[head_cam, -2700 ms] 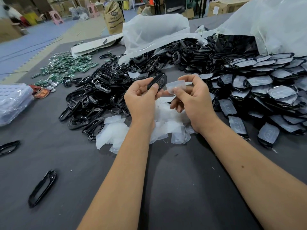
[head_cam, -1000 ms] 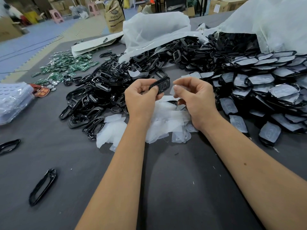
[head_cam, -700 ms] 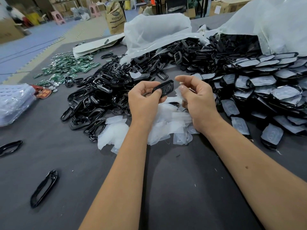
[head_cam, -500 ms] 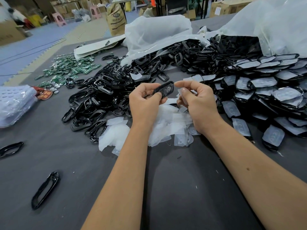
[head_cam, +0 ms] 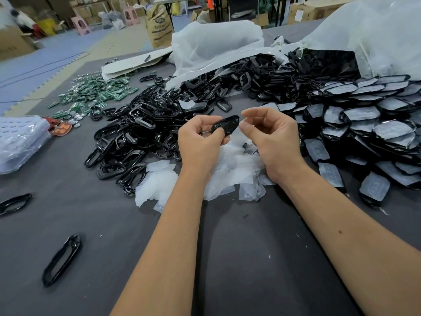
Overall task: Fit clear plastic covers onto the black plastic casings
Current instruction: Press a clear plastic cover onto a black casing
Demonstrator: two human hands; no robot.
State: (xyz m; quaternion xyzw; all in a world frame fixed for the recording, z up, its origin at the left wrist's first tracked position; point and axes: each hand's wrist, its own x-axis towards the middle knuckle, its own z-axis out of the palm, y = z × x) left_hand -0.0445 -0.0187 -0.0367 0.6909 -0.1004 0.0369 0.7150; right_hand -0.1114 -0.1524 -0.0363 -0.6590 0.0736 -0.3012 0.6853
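Casings first: our left hand (head_cam: 200, 142) pinches one black casing (head_cam: 225, 126) between thumb and fingers, raised above the middle of the desk (head_cam: 239, 258). Our right hand (head_cam: 271, 137) sits just beside it with thumb and forefinger drawn close. A pale sliver shows under the thumb, but we cannot tell whether it is a clear cover held there or part of the loose cover heap (head_cam: 227, 169) lying beneath both hands. We judge the step to be seating a cover on this casing, or just finishing it. The next move calls for lining the cover's outline to the casing face and pressing round the edge, then laying the piece on the covered stack (head_cam: 364, 124) toward the right edge. Bare casings (head_cam: 136, 133) lie piled left of the hands.
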